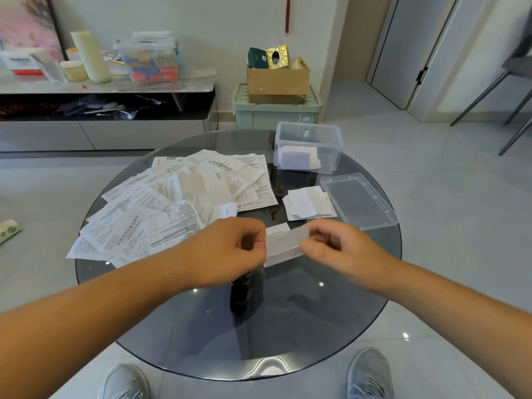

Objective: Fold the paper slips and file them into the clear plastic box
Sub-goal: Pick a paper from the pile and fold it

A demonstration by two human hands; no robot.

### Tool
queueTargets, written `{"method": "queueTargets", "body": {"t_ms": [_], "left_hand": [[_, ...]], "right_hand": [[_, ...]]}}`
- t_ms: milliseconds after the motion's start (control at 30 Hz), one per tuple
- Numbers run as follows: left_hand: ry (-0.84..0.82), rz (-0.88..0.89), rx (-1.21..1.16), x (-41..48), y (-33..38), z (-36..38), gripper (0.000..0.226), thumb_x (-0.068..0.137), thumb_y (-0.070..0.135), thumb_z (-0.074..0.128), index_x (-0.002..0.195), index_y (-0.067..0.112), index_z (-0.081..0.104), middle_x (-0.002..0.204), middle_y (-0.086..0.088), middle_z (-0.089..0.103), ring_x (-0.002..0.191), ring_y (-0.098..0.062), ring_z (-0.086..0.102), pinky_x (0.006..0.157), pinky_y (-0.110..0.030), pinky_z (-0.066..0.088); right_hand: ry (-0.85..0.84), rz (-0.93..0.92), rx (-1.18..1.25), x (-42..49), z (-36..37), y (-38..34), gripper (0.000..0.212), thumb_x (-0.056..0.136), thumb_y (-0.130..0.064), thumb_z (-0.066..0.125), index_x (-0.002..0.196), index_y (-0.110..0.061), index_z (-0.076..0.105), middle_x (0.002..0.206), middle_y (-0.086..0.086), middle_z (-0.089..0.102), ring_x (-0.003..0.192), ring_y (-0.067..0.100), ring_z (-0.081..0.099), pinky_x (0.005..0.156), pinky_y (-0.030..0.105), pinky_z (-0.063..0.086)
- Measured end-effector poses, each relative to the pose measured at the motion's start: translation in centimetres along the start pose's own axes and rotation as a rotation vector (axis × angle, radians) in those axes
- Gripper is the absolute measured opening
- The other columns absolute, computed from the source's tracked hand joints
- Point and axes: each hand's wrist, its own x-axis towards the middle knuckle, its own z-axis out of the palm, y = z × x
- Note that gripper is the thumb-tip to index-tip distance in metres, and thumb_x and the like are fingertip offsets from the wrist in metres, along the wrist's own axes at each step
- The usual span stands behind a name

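Both left hand [227, 250] and right hand [344, 250] pinch paper slip [286, 246] over round glass table [331, 318], tiled floor [449, 203]

Head-worn view, looking down, near table [345, 306]

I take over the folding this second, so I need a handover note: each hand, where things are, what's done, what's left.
Left hand pinches one end of a slip, right hand the other, over the glass table.
Clear box stands open far right, folded slips inside; lid lies near it; folded stack beside the lid.
Remaining: finish this fold, file the stack, fold the loose pile on the left.
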Motion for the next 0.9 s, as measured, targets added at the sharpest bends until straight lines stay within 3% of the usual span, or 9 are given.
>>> {"method": "queueTargets", "body": {"t_ms": [133,233,367,467,567,633,667,767,900], "left_hand": [[0.035,-0.067,-0.119,0.5,-0.3,-0.5,0.015,0.083,0.033,0.062,0.078,0.019,0.060,0.087,-0.007,0.072,0.085,-0.023,0.068,0.075,-0.038,0.057],[0.029,-0.094,-0.154,0.8,-0.6,-0.4,0.007,0.088,0.023,0.061,0.085,0.017,0.062,0.087,-0.007,0.073,0.089,-0.032,0.068,0.080,-0.045,0.058],[0.082,-0.142,-0.392,1.2,-0.6,-0.2,0.016,0.091,0.017,0.062,0.104,0.015,0.052,0.097,-0.007,0.071,0.089,-0.023,0.074,0.087,-0.047,0.059],[0.126,-0.076,-0.209,1.3,-0.8,0.2,0.032,0.089,0.030,0.071,0.107,0.028,0.045,0.098,0.002,0.069,0.084,-0.022,0.071,0.081,-0.043,0.060],[0.224,0.057,0.111,1.7,-1.2,0.9,0.045,0.084,0.043,0.075,0.116,0.032,0.044,0.114,0.012,0.055,0.098,-0.006,0.058,0.085,-0.028,0.056],[0.231,0.118,0.257,2.2,-1.6,1.2,0.051,0.081,0.052,0.074,0.120,0.032,0.047,0.119,0.012,0.051,0.105,-0.006,0.050,0.088,-0.028,0.051],[0.215,0.126,0.306,2.4,-1.7,1.4,0.055,0.079,0.057,0.073,0.122,0.032,0.048,0.120,0.012,0.051,0.106,-0.008,0.048,0.090,-0.030,0.050],[0.159,0.114,0.398,3.4,-2.1,1.5,0.061,0.077,0.066,0.070,0.125,0.035,0.050,0.124,0.012,0.054,0.109,-0.011,0.048,0.095,-0.036,0.046],[0.067,0.083,0.350,4.2,-2.1,0.9,0.060,0.076,0.062,0.074,0.125,0.036,0.052,0.122,0.011,0.052,0.110,-0.012,0.047,0.098,-0.036,0.046]], "right_hand": [[0.116,0.020,-0.087,1.2,0.5,0.1,0.010,0.087,-0.033,0.074,0.092,-0.026,0.068,0.086,-0.013,0.072,0.072,-0.001,0.062,0.066,0.013,0.047],[0.153,0.002,-0.189,2.0,0.6,0.4,0.020,0.091,-0.030,0.070,0.082,-0.014,0.064,0.075,0.003,0.068,0.066,0.013,0.056,0.065,0.023,0.045],[0.144,0.034,-0.233,2.6,0.6,0.6,0.023,0.095,-0.033,0.065,0.082,-0.015,0.059,0.070,0.004,0.062,0.062,0.010,0.049,0.062,0.027,0.043],[0.149,0.039,-0.318,2.9,0.8,0.3,0.023,0.094,-0.036,0.066,0.079,-0.022,0.056,0.072,-0.003,0.059,0.066,0.011,0.051,0.060,0.024,0.040],[0.150,0.050,-0.394,3.0,1.1,-0.1,0.027,0.089,-0.038,0.072,0.076,-0.026,0.051,0.072,-0.008,0.055,0.066,0.011,0.050,0.058,0.024,0.036],[0.137,0.063,-0.424,3.1,1.5,-0.3,0.026,0.085,-0.040,0.076,0.094,-0.028,0.056,0.085,-0.011,0.055,0.075,0.009,0.053,0.060,0.019,0.037],[0.133,0.073,-0.446,3.1,1.5,-0.4,0.037,0.082,-0.042,0.078,0.109,-0.029,0.055,0.094,-0.012,0.054,0.080,0.007,0.052,0.061,0.017,0.036],[0.175,0.108,-0.482,3.3,1.5,-0.7,0.063,0.077,-0.046,0.081,0.126,-0.030,0.046,0.110,-0.009,0.048,0.092,0.009,0.052,0.066,0.017,0.037],[0.146,0.073,-0.513,3.2,1.4,-0.4,0.045,0.081,-0.047,0.077,0.114,-0.031,0.052,0.110,-0.007,0.045,0.091,0.011,0.055,0.071,0.021,0.041]]}}
